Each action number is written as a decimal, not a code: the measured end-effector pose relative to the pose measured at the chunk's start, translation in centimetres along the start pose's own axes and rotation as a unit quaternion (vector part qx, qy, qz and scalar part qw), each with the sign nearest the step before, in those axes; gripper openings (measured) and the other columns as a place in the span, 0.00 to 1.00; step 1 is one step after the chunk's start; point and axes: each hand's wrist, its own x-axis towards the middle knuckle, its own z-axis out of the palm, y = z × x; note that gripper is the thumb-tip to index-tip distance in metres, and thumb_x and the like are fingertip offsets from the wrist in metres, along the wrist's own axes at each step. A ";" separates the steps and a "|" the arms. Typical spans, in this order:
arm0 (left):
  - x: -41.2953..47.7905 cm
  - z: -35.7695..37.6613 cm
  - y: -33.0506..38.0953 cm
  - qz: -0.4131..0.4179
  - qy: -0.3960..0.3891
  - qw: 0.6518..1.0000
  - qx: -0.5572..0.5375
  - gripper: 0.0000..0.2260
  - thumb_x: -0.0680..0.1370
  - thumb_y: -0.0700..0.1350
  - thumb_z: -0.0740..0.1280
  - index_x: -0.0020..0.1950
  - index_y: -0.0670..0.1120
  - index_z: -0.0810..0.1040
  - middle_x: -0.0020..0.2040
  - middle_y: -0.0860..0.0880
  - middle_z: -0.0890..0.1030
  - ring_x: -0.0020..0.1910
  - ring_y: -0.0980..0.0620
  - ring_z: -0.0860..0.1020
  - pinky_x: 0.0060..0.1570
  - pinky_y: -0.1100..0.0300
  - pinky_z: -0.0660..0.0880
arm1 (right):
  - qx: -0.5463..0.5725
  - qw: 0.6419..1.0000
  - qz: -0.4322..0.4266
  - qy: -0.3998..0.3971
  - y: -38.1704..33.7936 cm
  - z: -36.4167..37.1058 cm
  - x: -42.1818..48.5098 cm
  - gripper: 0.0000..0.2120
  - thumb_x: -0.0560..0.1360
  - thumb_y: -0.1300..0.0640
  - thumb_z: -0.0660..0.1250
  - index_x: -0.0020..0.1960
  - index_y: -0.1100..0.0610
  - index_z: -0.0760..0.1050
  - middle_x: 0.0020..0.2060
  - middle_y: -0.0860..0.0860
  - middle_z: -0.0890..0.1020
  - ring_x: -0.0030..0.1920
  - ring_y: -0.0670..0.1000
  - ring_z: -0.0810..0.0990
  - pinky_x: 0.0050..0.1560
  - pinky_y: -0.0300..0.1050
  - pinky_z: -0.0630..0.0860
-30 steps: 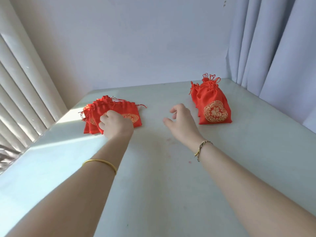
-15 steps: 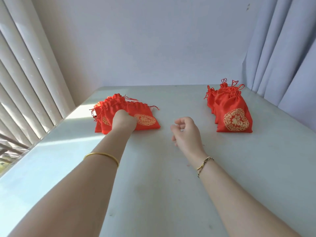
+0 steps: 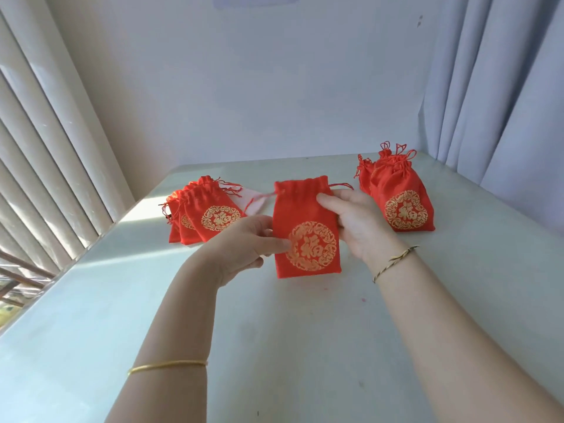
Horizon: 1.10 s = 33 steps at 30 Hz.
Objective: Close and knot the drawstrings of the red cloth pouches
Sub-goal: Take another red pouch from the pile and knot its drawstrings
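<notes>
L hand (image 3: pixel 244 248) & R hand (image 3: pixel 351 221) each pinch one pouch (image 3: pixel 302 218) over table (image 3: pixel 274 346) centre, mouth undrawn. Knotted ones (image 3: pixel 399 196) at far-right corner — untied stack (image 3: pixel 213 215) by left edge left to do.

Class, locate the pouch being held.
Head view, centre: the held pouch is gripped between the left hand and right hand, flanked by the left pile and the right pile.
</notes>
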 end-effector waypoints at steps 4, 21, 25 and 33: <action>0.0 0.5 0.8 0.056 0.070 0.983 -0.162 0.03 0.77 0.45 0.65 0.45 0.48 0.78 0.34 0.56 0.76 0.32 0.59 0.69 0.31 0.66 0.65 | -0.049 0.998 -0.008 -0.037 0.1 0.1 -0.1 0.04 0.75 0.61 0.66 0.43 0.56 0.78 0.37 0.53 0.82 0.37 0.50 0.80 0.41 0.45 0.76; 1.1 -0.2 1.2 0.091 0.212 0.917 -0.325 0.10 0.80 0.43 0.62 0.44 0.44 0.80 0.32 0.52 0.77 0.27 0.57 0.70 0.24 0.67 0.66 | 0.201 0.978 0.026 0.041 -1.4 0.2 -0.4 0.08 0.77 0.56 0.63 0.43 0.54 0.79 0.37 0.50 0.80 0.37 0.47 0.79 0.40 0.40 0.76; 1.1 -0.3 0.9 0.088 0.235 0.919 -0.305 0.09 0.80 0.43 0.62 0.44 0.44 0.80 0.34 0.50 0.79 0.27 0.58 0.73 0.24 0.68 0.67 | 0.255 0.965 0.055 0.039 -1.5 0.2 -0.2 0.06 0.76 0.58 0.64 0.43 0.53 0.77 0.36 0.48 0.83 0.37 0.47 0.78 0.38 0.39 0.73; 0.9 -0.4 0.9 0.085 0.250 0.917 -0.298 0.13 0.81 0.48 0.60 0.44 0.44 0.80 0.33 0.50 0.80 0.28 0.57 0.76 0.25 0.68 0.68 | 0.213 0.973 0.084 0.042 -1.3 0.1 -0.1 0.03 0.75 0.55 0.66 0.43 0.51 0.77 0.33 0.45 0.82 0.29 0.42 0.71 0.30 0.34 0.63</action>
